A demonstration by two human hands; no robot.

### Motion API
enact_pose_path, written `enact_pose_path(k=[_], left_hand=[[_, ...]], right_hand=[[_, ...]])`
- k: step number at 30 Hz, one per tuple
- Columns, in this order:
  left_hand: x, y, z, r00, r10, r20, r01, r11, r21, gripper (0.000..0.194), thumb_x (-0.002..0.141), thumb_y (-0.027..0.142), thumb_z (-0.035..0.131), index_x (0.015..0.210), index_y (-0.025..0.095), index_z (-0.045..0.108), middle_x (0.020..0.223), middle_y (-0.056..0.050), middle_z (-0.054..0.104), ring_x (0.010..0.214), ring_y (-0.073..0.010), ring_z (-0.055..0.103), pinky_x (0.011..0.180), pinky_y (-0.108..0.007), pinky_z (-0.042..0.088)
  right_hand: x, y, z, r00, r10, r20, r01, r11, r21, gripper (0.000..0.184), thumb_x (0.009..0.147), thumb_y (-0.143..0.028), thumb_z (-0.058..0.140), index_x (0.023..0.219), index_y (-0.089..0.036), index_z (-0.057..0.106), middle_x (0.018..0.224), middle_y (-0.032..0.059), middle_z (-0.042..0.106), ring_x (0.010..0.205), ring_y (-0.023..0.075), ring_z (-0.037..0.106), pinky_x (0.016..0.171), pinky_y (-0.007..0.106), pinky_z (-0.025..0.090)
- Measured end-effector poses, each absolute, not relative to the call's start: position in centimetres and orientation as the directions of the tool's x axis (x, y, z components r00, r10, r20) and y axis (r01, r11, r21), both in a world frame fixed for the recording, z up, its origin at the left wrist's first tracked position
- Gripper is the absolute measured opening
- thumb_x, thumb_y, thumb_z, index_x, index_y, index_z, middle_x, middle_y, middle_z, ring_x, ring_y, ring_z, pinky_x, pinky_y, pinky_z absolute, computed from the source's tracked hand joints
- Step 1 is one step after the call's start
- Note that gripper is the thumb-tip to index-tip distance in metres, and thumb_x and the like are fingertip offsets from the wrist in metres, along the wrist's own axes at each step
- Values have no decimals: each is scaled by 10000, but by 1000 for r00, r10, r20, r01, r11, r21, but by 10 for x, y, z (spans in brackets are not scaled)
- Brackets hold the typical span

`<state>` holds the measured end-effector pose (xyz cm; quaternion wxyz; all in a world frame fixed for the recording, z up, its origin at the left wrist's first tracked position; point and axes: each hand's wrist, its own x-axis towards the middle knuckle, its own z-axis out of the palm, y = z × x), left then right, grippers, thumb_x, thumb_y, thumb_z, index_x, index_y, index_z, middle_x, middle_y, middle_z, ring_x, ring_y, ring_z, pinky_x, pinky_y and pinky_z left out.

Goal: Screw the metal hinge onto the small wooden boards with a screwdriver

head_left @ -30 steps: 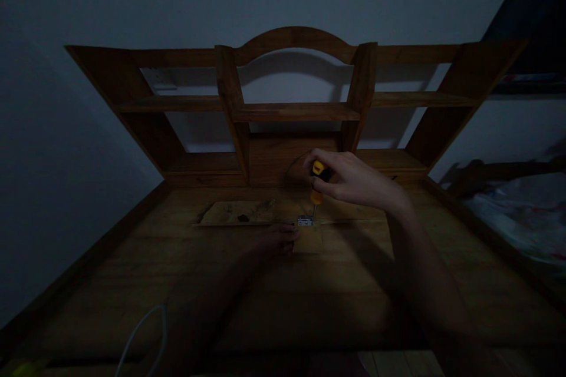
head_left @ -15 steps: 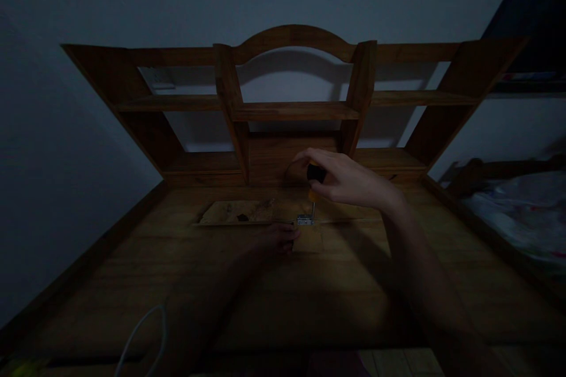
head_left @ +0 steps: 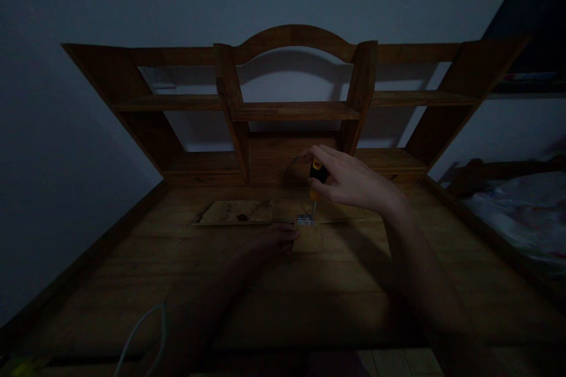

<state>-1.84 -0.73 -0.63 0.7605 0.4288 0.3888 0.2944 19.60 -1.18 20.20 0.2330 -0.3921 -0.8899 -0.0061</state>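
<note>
right hand (head_left: 349, 179) clamped round the screwdriver (head_left: 317, 172), shaft near upright at the metal hinge (head_left: 305, 220) on the worktop (head_left: 177, 259); left hand (head_left: 280, 235) beside the pale wooden piece (head_left: 308, 240), grip too dark to tell!

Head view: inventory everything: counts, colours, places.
desk: 1, brown, lower half
shelf unit: 1, brown, at back
wall: 1, pale, behind
metal fitting: 1, silver, desk centre
screwdriver: 1, yellow and black, tip at fitting
wood piece: 1, tan, nearside of fitting
stained board: 1, tan, left of fitting
cable: 1, white, front left
bundle: 1, whitish, far right
blurred item: 1, yellow, lower left
wooden rail: 1, brown, far right
right hand: 1, holding screwdriver
left hand: 1, at wood piece's edge
</note>
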Motion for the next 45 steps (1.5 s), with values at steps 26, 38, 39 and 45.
enact_pose_path(k=[26,38,39,45], left_hand=[[-19,-5,-7,554,761,-339,-58,442,895,311,725,390,803,764,118,658,596,23,527,462,-50,412,474,-209,345],[-17,-7,-3,519,782,-345,-88,450,889,311,690,358,830,741,116,642,612,21,530,481,-49,425,487,-205,345],[-17,-7,-2,514,786,-343,-93,448,889,299,695,348,827,742,119,641,614,21,533,485,-49,429,490,-203,345],[-19,-5,-8,563,757,-331,-77,447,891,291,740,378,793,781,126,654,642,11,541,515,-67,463,499,-207,363]], right_hand=[[188,-22,206,-609,694,383,677,707,-204,172,927,-297,462,1072,-223,517,1011,41,669,908,209,615,766,305,399],[194,-17,204,-578,698,423,694,693,-196,326,869,-275,524,1188,-209,504,1191,70,632,1068,240,602,862,332,423],[194,-16,204,-600,685,414,662,715,-224,324,868,-254,523,1190,-217,506,1200,57,629,1076,230,599,878,325,422],[189,-16,202,-605,684,408,671,714,-202,287,942,-355,513,1205,-239,510,1078,43,677,973,220,631,824,312,426]])
